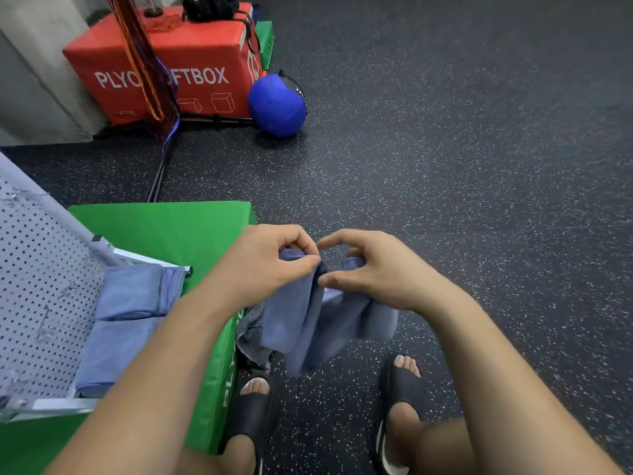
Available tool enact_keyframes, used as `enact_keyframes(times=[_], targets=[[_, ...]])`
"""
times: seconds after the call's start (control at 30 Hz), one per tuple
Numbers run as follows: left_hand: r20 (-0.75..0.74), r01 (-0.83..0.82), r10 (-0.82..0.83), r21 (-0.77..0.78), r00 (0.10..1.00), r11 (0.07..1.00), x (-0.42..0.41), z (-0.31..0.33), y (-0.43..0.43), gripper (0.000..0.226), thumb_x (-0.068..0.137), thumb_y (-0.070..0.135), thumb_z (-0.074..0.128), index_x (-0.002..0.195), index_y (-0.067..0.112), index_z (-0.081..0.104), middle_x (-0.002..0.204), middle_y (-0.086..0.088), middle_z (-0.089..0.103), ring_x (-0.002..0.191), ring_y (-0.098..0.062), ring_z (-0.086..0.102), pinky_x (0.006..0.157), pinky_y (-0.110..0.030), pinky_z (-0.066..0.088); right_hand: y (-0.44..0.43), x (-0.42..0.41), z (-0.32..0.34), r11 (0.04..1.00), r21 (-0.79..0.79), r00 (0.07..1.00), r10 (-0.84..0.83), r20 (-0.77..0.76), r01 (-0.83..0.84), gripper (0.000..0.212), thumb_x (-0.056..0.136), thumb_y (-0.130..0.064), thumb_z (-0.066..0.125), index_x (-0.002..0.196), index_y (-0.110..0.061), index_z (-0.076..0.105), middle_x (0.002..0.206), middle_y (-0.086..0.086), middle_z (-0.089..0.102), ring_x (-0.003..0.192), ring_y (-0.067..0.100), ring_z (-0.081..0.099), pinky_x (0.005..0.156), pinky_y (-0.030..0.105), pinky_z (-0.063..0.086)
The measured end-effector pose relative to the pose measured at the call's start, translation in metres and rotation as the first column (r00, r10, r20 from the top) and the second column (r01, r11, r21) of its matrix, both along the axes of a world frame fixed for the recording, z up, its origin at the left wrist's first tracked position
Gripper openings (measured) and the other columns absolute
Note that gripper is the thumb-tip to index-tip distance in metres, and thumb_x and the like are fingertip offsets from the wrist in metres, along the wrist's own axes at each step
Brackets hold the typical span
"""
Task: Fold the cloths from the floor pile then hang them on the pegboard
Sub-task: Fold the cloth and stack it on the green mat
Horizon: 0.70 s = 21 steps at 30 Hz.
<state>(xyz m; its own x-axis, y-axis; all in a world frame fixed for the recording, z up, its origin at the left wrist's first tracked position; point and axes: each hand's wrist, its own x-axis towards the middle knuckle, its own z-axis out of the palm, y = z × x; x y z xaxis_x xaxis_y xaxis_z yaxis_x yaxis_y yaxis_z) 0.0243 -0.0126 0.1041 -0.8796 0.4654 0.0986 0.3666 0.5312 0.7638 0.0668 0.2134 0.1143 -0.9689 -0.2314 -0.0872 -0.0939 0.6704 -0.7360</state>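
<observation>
Cloth (308, 323), blue-grey and limp, hung in loose vertical folds above the floor (479, 166), before the feet. The left hand (270, 265) pinched its top edge. The right hand (373, 269), fingers curled, seemed to grip the other end.

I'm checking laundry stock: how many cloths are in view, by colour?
Blue: 3 (held cloth in left hand and right hand; upper folded cloth and lower folded cloth on the pegboard)
Grey: 1 (grey striped cloth on the floor)
Total: 4
</observation>
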Motion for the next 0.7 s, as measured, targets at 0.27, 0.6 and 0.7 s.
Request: enact_keyframes(times=[0.27,0.6,0.7], targets=[[0.12,0.056,-0.07,0.119,0.99,0.991,0.004,0.003,-0.002,0.015,0.087,0.027,0.089,0.083,0.023,0.075,0.077,0.001,0.073,0.071,-0.005,0.057,0.069,-0.03,0.045,-0.004,0.0,0.0,0.981,-0.178,0.99,0.097,0.104,-0.077,0.02,0.093,-0.037,0.082,0.09,-0.022,0.07,0.068,-0.002,0.071,0.063,0.008,0.061,0.063,0.027,0.047],[0.178,-0.023,-0.032,0.296,0.983,0.955,0.001,0.006,-0.006,0.018,0.086,0.011,0.089,0.086,0.014,0.071,0.075,-0.001,0.068,0.07,-0.014,0.054,0.068,-0.033,0.043,0.013,-0.006,0.002,0.989,-0.149,0.999,-0.018,-0.044,0.011,0.013,0.095,-0.026,0.078,0.087,-0.022,0.068,0.065,-0.007,0.068,0.06,0.003,0.055,0.059,0.02,0.044],[0.137,-0.045,0.004,0.296,0.991,0.954,0.0,0.008,-0.008,0.015,0.086,0.013,0.089,0.087,0.014,0.075,0.08,-0.004,0.074,0.073,-0.013,0.062,0.07,-0.032,0.05,0.014,-0.006,0.002,0.987,-0.157,0.998,-0.031,-0.055,0.022,0.013,0.095,-0.027,0.077,0.086,-0.024,0.067,0.071,0.0,0.073,0.065,0.006,0.06,0.065,0.024,0.049]])
